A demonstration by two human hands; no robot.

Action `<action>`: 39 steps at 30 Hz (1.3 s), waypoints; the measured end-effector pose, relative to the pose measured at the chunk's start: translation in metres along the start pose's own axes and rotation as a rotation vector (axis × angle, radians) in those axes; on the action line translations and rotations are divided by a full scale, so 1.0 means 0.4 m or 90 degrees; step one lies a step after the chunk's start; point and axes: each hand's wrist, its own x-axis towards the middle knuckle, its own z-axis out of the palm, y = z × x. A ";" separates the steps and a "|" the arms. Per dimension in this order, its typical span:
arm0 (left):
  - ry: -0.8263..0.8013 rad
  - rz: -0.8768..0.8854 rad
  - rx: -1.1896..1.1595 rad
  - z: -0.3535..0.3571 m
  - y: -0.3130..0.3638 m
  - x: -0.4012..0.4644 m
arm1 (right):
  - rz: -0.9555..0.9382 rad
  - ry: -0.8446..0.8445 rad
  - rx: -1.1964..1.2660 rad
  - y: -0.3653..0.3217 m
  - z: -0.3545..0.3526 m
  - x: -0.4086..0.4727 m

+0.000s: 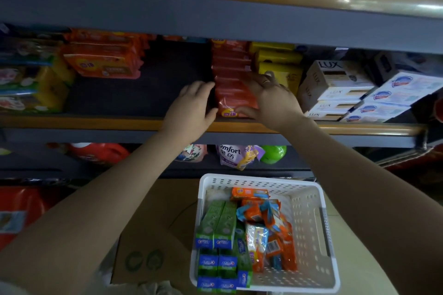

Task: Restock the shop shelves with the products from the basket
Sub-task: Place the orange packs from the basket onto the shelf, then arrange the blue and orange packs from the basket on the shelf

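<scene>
A row of red-orange soap packs (230, 84) stands on the middle shelf (100, 121). My left hand (191, 108) lies flat against the row's left side, fingers together. My right hand (268, 98), with a ring on one finger, presses on the row's right side and front, thumb near the front pack. Neither hand lifts anything. Below, a white perforated basket (309, 218) rests on a cardboard box (148, 242). It holds green toothpaste boxes (220, 225) on the left and orange soap packs (271, 225) in the middle.
Orange packs (103, 60) and yellow-green packets (28, 86) fill the shelf's left; a dark gap (153, 84) lies between. Yellow soap boxes (278, 60), white Lux boxes (335, 84) and blue-white boxes (398, 96) stand right. The lower shelf holds red jugs (100, 152) and refill pouches (232, 154).
</scene>
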 end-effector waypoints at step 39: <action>-0.403 -0.035 0.182 0.472 0.140 -0.318 | 0.690 -0.301 1.217 0.209 0.307 -0.603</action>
